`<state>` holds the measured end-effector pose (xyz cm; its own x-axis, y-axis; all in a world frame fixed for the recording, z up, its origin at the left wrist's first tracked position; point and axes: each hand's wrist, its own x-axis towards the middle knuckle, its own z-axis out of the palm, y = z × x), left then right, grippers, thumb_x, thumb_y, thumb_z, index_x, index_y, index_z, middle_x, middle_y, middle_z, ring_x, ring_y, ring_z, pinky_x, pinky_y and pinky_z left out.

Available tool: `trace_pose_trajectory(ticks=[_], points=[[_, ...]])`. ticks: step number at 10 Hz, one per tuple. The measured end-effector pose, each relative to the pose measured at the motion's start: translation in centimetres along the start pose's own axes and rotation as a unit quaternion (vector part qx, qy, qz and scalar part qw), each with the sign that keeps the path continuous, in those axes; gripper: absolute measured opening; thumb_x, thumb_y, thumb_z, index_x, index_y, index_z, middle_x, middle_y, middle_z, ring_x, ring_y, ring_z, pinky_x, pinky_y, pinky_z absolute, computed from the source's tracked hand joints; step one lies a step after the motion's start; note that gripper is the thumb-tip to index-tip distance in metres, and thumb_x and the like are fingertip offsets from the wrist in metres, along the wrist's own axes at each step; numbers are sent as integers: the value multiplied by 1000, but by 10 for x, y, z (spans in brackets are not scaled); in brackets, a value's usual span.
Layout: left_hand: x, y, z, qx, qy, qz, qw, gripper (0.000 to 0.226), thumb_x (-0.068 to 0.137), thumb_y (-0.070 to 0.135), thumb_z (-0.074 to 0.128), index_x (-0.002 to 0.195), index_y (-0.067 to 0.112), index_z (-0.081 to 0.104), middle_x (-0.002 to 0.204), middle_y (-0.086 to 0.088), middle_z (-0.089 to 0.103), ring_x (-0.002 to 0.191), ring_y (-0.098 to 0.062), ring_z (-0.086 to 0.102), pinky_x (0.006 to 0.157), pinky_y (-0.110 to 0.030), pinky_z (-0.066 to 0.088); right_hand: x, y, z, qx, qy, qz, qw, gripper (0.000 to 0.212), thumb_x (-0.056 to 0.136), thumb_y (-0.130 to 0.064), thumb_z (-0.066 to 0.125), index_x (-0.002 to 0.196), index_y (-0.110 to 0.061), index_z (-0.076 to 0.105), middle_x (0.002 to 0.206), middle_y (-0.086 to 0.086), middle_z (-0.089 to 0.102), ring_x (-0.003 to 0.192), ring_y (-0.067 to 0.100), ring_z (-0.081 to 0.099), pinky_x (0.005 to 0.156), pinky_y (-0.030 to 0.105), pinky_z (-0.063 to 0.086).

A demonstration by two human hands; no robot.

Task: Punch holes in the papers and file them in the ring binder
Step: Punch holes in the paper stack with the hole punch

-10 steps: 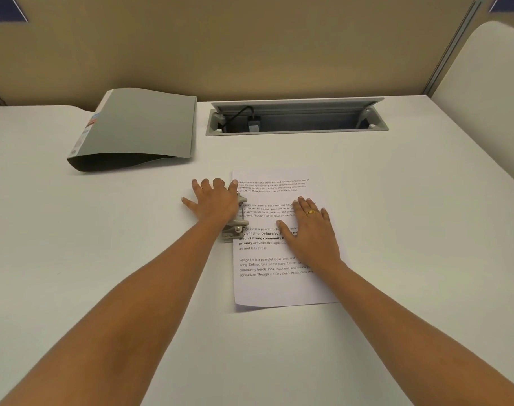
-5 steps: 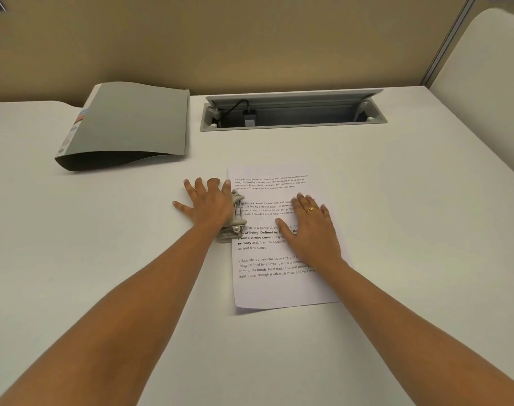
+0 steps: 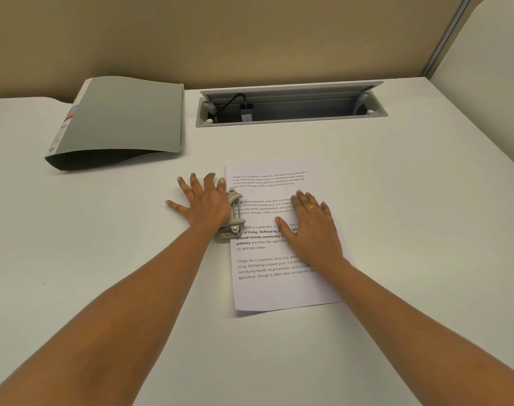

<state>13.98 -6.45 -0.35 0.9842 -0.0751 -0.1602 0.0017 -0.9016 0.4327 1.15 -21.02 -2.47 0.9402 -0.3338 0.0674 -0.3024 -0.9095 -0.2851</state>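
Both hands unmoved, left hand [image 3: 204, 205] still spread flat on hole punch [image 3: 236, 221], right hand [image 3: 311, 228] still flat on paper [image 3: 279, 288]

Grey ring binder [image 3: 118, 118], white printed paper [image 3: 282, 288], grey hole punch [image 3: 235, 221], white table [image 3: 396, 200].

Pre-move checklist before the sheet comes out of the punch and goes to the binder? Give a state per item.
1. Paper seated in the hole punch: ok, its left edge lies under the punch.
2. Left hand pressing flat on the punch, fingers straight: ok.
3. Right hand flat on the paper, steadying it: ok.
4. Holes cut through: cannot tell, that edge is hidden by the punch and the hand.
5. Ring binder open to take the sheet: not ok, it lies closed at the table's far left.
6. One sheet or several: cannot tell.
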Motion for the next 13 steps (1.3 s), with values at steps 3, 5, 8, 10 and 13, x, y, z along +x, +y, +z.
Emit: trace_pose_trajectory(ticks=[3, 5, 8, 10, 13], points=[[1, -1, 1, -1, -5, -6, 1000, 46, 99, 41, 13, 144, 33, 21, 158, -3, -1, 143, -24, -20, 107, -65, -14, 1, 1, 0, -1, -2, 0, 1000, 75, 85, -56, 21, 145, -12, 26, 155, 3, 22, 145, 16, 15, 118, 36, 5], [-1, -5, 4, 13, -2, -7, 1000, 47, 99, 40, 13, 145, 33, 17, 158, -3, -3, 143, -24, -20, 106, -64, -15, 2, 1, 2, 0, 0, 2, 1000, 77, 84, -59, 18, 144, -12, 29, 155, 3, 24, 145, 16, 16, 118, 37, 6], [1, -8, 7, 38, 20, 9, 999, 49, 99, 39, 14, 147, 36, 4, 158, -3, -9, 143, -25, -20, 106, -65, -14, 1, -1, 3, 2, 10, 1, 1000, 88, 76, -62, 6, 144, -11, 30, 154, 3, 25, 144, 17, 17, 118, 37, 6], [0, -7, 6, 36, 22, 8, 999, 48, 99, 39, 15, 147, 37, 6, 158, -3, -8, 143, -24, -20, 106, -66, -14, 1, -1, 3, -2, 18, -2, 1000, 87, 78, -61, 7, 143, -10, 31, 154, 5, 26, 144, 18, 18, 117, 37, 6], [2, -8, 7, 38, 19, 10, 999, 48, 99, 39, 14, 147, 36, 6, 158, -3, -7, 144, -25, -19, 106, -66, -14, 1, -2, 3, -5, 26, -3, 1000, 86, 78, -61, 9, 142, -9, 33, 153, 6, 29, 143, 19, 22, 117, 39, 10]])
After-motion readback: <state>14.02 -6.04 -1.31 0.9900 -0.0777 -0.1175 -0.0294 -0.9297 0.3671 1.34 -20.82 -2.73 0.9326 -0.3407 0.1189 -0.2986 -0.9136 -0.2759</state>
